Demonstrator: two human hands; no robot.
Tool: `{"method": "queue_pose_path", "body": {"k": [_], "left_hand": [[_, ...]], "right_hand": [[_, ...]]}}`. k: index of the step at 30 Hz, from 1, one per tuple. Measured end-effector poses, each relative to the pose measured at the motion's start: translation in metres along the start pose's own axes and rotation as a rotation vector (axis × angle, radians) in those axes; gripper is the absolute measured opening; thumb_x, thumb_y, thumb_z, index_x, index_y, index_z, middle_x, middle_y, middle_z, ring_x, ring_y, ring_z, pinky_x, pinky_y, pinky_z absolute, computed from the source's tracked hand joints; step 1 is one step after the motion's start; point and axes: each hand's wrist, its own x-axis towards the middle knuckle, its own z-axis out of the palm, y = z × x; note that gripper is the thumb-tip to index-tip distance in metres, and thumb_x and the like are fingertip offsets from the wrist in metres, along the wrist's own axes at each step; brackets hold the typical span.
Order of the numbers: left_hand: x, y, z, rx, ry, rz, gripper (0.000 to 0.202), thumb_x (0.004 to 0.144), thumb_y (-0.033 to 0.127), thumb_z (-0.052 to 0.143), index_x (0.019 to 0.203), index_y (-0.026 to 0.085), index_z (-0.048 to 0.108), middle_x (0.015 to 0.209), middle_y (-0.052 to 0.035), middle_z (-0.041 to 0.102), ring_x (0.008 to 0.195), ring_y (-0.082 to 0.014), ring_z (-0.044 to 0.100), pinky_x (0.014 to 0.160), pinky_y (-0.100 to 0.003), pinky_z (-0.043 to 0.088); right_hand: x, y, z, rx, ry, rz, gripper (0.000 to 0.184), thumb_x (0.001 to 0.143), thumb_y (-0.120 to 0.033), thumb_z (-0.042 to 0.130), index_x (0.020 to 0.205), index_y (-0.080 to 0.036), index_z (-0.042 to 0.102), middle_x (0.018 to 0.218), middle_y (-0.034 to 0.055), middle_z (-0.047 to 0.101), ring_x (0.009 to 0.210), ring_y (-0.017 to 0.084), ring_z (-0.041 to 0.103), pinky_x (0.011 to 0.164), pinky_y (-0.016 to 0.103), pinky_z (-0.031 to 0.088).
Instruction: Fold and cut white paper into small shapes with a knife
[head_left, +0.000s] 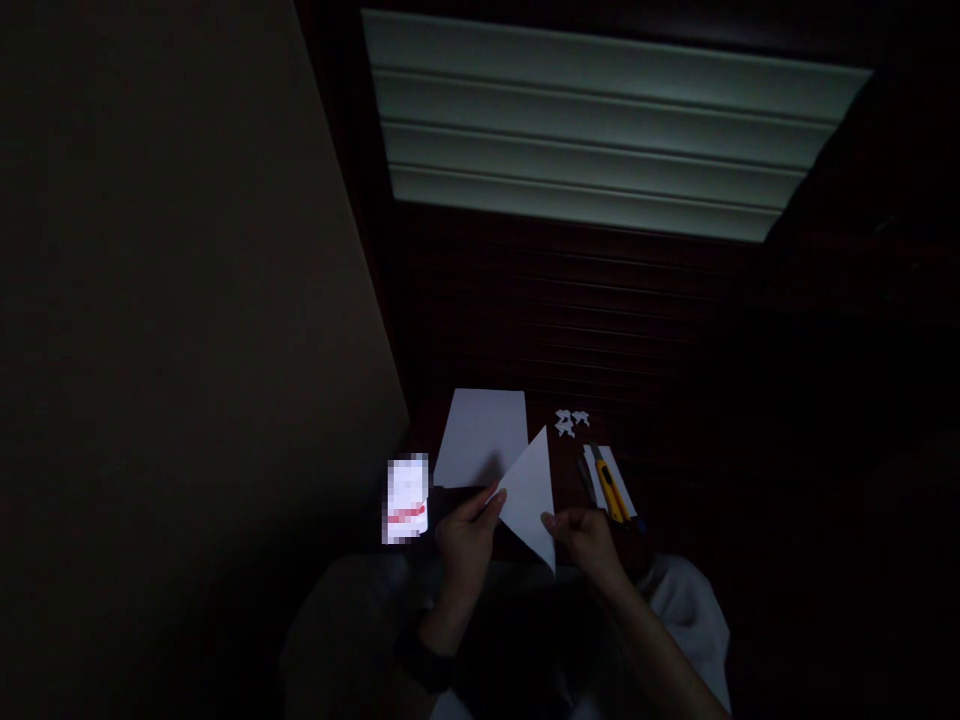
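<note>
A white sheet of paper, folded into a triangle, is held up between both hands over the near side of a small dark table. My left hand pinches its left corner between thumb and fingers. At the paper's right edge, my right hand grips it with the thumb on top. One corner points away from me and another hangs down toward my lap. Behind it lies a flat white sheet, partly covered by the folded one.
Several small folded white paper pieces sit at the back right. A yellow utility knife lies on a white paper strip, beside a dark slim object. At left glows a blurred-out screen. A wall rises on the left.
</note>
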Motion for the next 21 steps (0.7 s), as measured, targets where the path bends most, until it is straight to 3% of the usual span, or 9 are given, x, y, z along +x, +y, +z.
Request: {"method": "queue_pose_path", "body": {"k": [4,8,12,15,21], "left_hand": [[0.001,0.004,-0.002,-0.060,-0.033,-0.073,0.043,0.067,0.041,0.073,0.103,0.018,0.070,0.094,-0.0063,0.074,0.085,-0.0238,0.068,0.071,-0.030,0.055],[-0.008,0.011,0.002,-0.338,-0.119,-0.197,0.066,0.070,0.042,0.072,0.127,0.016,0.053,0.103,-0.0115,0.070,0.088,-0.0238,0.068,0.072,-0.032,0.055],[-0.023,0.018,0.014,-0.604,-0.285,-0.313,0.048,0.076,0.043,0.067,0.114,0.013,0.061,0.114,-0.0146,0.065,0.100,-0.0265,0.064,0.082,-0.035,0.052],[-0.027,0.022,0.023,-0.734,-0.361,-0.326,0.047,0.079,0.042,0.064,0.118,0.015,0.058,0.121,-0.0134,0.062,0.107,-0.0266,0.060,0.090,-0.038,0.049],[-0.026,0.021,0.036,-0.712,-0.347,-0.319,0.053,0.078,0.037,0.067,0.124,0.016,0.054,0.119,-0.0137,0.063,0.106,-0.0264,0.061,0.092,-0.039,0.047]], "right_hand": [[0.001,-0.003,0.000,0.006,-0.024,-0.001,0.045,0.063,-0.055,0.070,0.047,-0.015,0.057,0.045,-0.0015,0.051,0.044,0.009,0.039,0.045,0.023,0.028],[0.001,-0.006,0.000,0.029,-0.038,-0.021,0.044,0.064,-0.054,0.070,0.049,-0.015,0.057,0.046,-0.0021,0.050,0.045,0.009,0.038,0.047,0.023,0.029],[-0.002,-0.012,0.003,0.067,-0.051,-0.019,0.042,0.064,-0.053,0.070,0.052,-0.015,0.059,0.048,-0.0021,0.052,0.046,0.009,0.039,0.048,0.023,0.030],[-0.005,-0.018,0.007,0.092,-0.039,-0.025,0.041,0.064,-0.052,0.071,0.051,-0.015,0.059,0.047,-0.0025,0.052,0.046,0.009,0.039,0.048,0.023,0.030],[-0.005,-0.022,0.009,0.119,-0.040,-0.008,0.039,0.063,-0.051,0.072,0.056,-0.014,0.063,0.051,0.0000,0.057,0.048,0.011,0.045,0.050,0.024,0.035]]}}
